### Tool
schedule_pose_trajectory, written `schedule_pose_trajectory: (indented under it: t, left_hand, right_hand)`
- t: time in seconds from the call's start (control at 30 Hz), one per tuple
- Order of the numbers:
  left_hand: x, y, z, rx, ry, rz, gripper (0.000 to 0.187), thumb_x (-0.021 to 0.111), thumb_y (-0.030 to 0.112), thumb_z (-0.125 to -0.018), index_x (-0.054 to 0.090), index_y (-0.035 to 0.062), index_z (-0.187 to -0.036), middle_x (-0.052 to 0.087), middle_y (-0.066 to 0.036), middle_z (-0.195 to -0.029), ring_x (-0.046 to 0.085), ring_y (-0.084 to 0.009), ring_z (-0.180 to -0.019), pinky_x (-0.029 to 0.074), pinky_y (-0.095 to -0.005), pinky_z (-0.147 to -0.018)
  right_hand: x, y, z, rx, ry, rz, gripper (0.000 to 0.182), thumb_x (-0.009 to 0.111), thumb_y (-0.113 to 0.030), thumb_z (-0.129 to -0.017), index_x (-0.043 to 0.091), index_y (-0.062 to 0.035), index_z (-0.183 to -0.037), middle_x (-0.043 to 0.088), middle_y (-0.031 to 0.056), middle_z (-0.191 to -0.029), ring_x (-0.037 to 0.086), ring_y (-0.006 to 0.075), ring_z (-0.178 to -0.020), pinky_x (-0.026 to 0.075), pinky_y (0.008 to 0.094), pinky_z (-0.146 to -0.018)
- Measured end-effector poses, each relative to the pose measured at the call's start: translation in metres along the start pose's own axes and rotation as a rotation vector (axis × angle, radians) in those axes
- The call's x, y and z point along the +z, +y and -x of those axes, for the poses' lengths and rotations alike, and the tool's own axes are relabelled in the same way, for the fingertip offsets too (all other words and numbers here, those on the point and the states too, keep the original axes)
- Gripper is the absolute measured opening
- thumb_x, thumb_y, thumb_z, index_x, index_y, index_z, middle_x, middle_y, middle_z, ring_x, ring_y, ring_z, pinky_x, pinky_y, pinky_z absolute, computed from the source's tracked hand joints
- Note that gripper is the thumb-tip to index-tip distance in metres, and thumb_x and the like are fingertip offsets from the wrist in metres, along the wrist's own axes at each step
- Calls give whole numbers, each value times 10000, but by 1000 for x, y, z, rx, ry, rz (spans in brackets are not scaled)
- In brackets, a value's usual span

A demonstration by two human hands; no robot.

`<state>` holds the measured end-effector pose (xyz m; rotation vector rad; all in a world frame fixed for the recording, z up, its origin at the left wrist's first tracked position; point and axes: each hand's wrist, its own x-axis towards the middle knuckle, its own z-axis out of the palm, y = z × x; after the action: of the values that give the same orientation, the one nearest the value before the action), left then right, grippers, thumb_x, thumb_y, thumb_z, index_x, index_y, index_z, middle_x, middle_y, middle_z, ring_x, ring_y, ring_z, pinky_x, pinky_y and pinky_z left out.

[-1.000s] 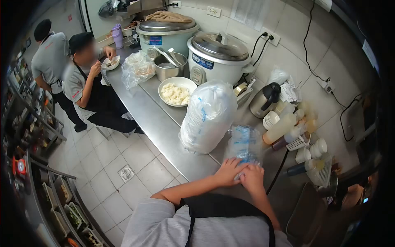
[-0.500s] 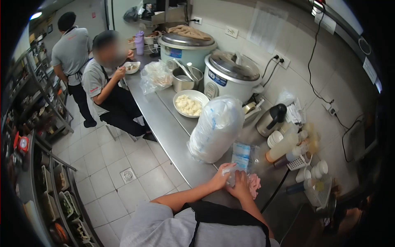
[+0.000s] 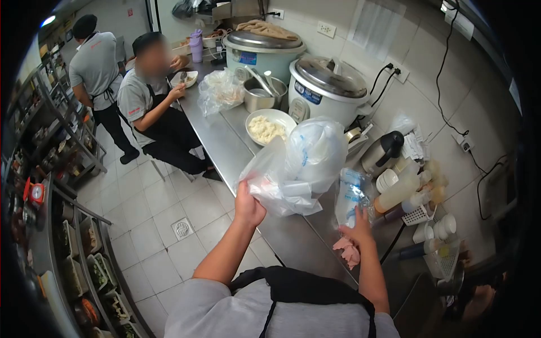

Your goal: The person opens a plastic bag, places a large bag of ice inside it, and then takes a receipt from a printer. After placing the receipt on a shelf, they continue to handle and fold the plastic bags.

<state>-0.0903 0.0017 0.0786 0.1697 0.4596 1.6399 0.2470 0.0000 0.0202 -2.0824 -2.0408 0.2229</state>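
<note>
My left hand [image 3: 249, 207] is closed on the edge of a clear plastic bag [image 3: 277, 188], which hangs spread out above the steel counter. Behind that bag stands a tall plastic-wrapped bundle of white items [image 3: 316, 147], partly covered by it. To the right, my right hand [image 3: 358, 230] has its fingers apart at the lower end of a blue-and-white plastic packet [image 3: 352, 191]. A crumpled pink cloth [image 3: 347, 252] lies just below my right wrist.
A bowl of pale food [image 3: 267, 128], a metal pot [image 3: 264, 93] and two big rice cookers [image 3: 329, 90] line the counter [image 3: 217, 138]. A thermos [image 3: 383, 152] and sauce bottles [image 3: 397, 191] stand right. One person [image 3: 147, 107] sits eating; another person [image 3: 100, 65] stands behind.
My hands were together over a crumpled piece of clear plastic. Now they are apart: the left has moved left with the bag opened out, the right sits at the packet.
</note>
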Motion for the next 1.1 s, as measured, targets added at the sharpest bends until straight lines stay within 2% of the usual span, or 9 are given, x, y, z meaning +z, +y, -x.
schedule_pose_trajectory:
  t: [0.07, 0.17, 0.37, 0.53, 0.63, 0.8, 0.9, 0.97, 1.1]
  left_hand:
    - [-8, -5, 1, -40, -11, 17, 401, 192, 317, -888, 360, 64, -1149, 457, -115, -1090, 443, -254, -1014, 336, -398, -896]
    - [-1, -14, 2, -111, -43, 32, 394, 207, 304, -886, 369, 54, -1145, 464, -107, -1091, 442, -244, -1022, 340, -384, -895]
    - [-9, -41, 12, -171, -39, -160, 416, 211, 334, -887, 334, 74, -1187, 436, -115, -1138, 449, -242, -1020, 348, -372, -890]
    - [-12, -51, 28, -49, 10, -408, 391, 260, 304, -883, 411, 52, -1140, 479, -120, -1070, 505, -192, -909, 407, -305, -809]
    - [-18, -38, 32, 30, 59, -999, 384, 273, 288, -879, 498, 22, -1040, 515, -103, -984, 507, -163, -829, 425, -282, -744]
    - [-4, -8, 35, -38, -181, -1010, 385, 298, 274, -864, 557, 5, -960, 547, -99, -909, 497, -146, -809, 401, -266, -722]
    - [-14, -5, 26, -232, -239, -868, 382, 322, 293, -858, 548, 21, -1003, 549, -100, -945, 503, -161, -837, 404, -280, -746]
    - [-8, -3, 27, -338, -328, -849, 386, 342, 312, -855, 541, 25, -1020, 545, -103, -972, 502, -167, -869, 402, -287, -766]
    - [4, -28, 42, -467, -850, -1514, 384, 436, 342, -825, 534, 31, -1026, 531, -103, -1026, 497, -178, -918, 390, -296, -805]
  right_hand:
    - [-34, -33, 7, 130, -12, -32, 905, 725, -315, -519, 266, -54, -1254, 277, 206, -1248, 335, 341, -1117, 266, 468, -915]
    - [-51, -48, 17, -57, 182, -366, 892, 735, -342, -502, 302, -56, -1227, 266, 198, -1244, 323, 346, -1114, 264, 464, -914]
    - [-67, -123, 55, -576, 327, -248, 895, 754, -351, -469, 316, -40, -1185, 248, 184, -1243, 300, 354, -1109, 259, 456, -902]
    - [-57, -141, 46, -538, 366, -298, 568, 712, -288, -565, 484, -30, -1016, 341, 187, -1186, 344, 342, -1074, 270, 408, -904]
    - [-39, -129, 30, -460, 267, -623, 264, 651, -197, -665, 557, -18, -834, 453, 146, -1078, 424, 283, -992, 331, 356, -846]
    - [-48, -112, 20, -345, 146, -933, 104, 563, -95, -756, 564, 9, -764, 552, 92, -898, 516, 150, -787, 399, 240, -694]
    - [-50, -99, 17, -99, -43, -1042, 113, 563, -92, -754, 553, 15, -790, 559, 81, -832, 513, 140, -727, 397, 231, -655]
    - [-57, -98, 12, -95, 34, -1014, 102, 560, -85, -754, 550, 7, -798, 558, 77, -791, 508, 134, -693, 393, 224, -627]
    - [-95, -117, 0, -380, 239, -912, 143, 566, -99, -745, 552, -26, -867, 547, 90, -846, 512, 154, -754, 396, 250, -659]
